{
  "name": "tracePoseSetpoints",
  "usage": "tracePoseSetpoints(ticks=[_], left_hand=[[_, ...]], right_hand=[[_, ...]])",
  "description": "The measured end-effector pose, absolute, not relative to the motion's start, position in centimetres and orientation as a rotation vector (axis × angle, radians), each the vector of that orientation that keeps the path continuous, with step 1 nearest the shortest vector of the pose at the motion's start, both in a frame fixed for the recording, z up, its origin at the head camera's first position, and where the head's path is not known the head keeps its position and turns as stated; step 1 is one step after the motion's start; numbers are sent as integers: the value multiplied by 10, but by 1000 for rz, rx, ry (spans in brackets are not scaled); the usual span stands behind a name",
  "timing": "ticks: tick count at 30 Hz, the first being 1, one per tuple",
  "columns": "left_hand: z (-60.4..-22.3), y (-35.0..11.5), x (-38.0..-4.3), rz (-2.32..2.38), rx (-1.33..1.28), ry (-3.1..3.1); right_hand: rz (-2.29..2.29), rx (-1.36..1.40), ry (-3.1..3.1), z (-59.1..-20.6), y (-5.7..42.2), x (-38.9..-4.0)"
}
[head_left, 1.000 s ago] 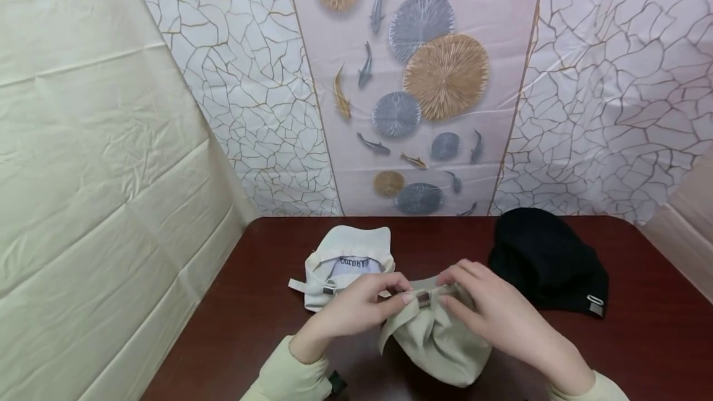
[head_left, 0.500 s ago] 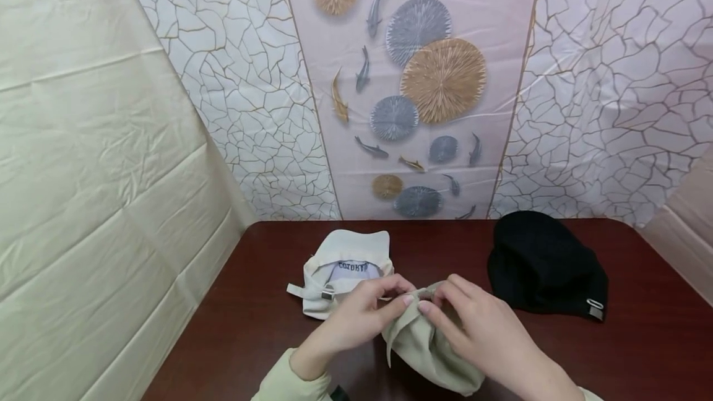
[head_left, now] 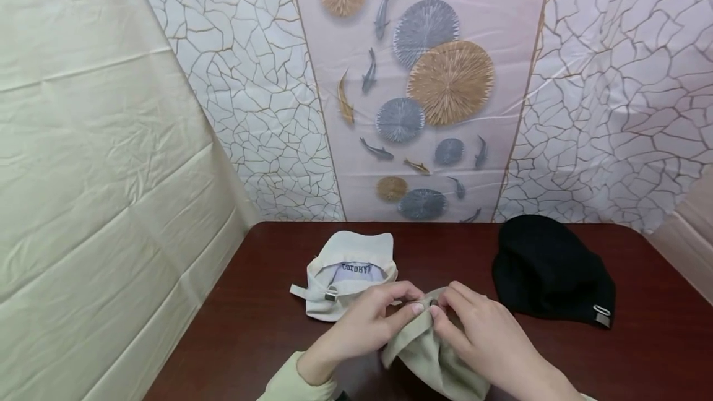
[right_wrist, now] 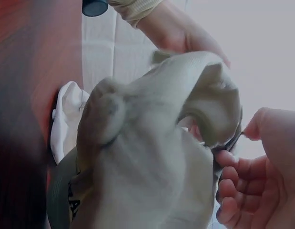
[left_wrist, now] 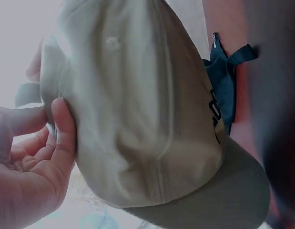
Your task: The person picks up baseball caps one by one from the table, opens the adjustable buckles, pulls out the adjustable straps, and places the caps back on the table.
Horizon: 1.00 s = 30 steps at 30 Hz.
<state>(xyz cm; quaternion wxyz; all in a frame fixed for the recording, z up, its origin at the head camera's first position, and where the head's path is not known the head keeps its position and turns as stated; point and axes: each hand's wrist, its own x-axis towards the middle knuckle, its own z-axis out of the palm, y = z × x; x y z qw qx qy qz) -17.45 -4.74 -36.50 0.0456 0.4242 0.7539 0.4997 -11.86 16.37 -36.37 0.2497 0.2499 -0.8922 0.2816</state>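
Khaki baseball cap (head_left: 434,354), held between both hands over the near side of the dark reddish-brown tabletop (head_left: 239,333). Left hand (head_left: 364,327) at one side of the gathered rear edge, fingers (left_wrist: 64,126) pinching the fabric, thumb against fingertip; right hand (head_left: 487,333) close beside, almost meeting fingertip to fingertip, fingers (right_wrist: 228,188) pinching the same edge near a small dark piece (too blurred in the right wrist view to name surely). Crown creased and sagging below the grip, with bill (left_wrist: 218,191) and a bit of black lettering (left_wrist: 215,112) visible from the left wrist. Just beyond the left hand, resting on the tabletop, white baseball cap (head_left: 359,245), bill pointing away, strap end sticking out leftward, printed letters inside. Farther right, well apart, black cap (head_left: 548,277), metal buckle at the near corner. Behind everything, koi-and-lily-pad backdrop (head_left: 426,159).
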Motion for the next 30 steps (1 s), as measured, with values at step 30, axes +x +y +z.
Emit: tracePoseSetpoints(ticks=[30], left_hand=[[-357,-58,-175,1566,1247,2203]], right_hand=[[1281,1045,-2447,-362,181,-124]])
